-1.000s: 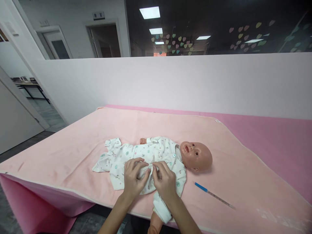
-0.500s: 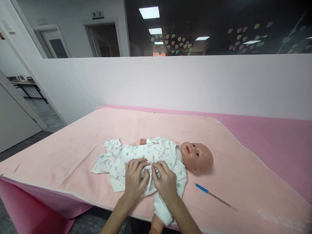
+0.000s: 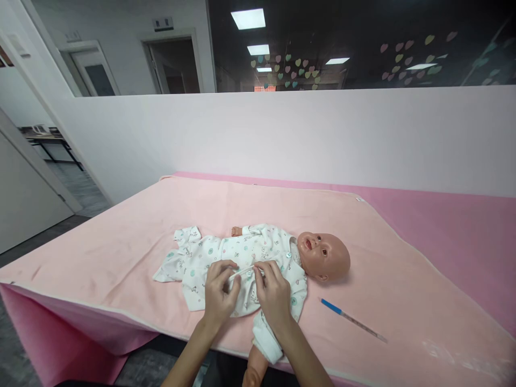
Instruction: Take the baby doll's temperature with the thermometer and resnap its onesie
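Note:
A baby doll lies on its back on a pale pink blanket, head to the right. It wears a white printed romper. My left hand and my right hand rest side by side on the doll's belly. Both pinch the front edge of the romper, which is lifted into a thin strip between the fingertips. A small button shows on that strip. One bare doll hand sticks out of the far sleeve. A bare doll foot hangs over the near edge.
A thin thermometer with a blue end lies on the blanket right of my right hand. A darker pink sheet covers the table beyond. A white partition wall stands behind. The floor and a doorway lie to the left.
Both hands have shifted slightly up the doll's belly. The romper's front edge, flat under my fingers before, is now pinched up between them.

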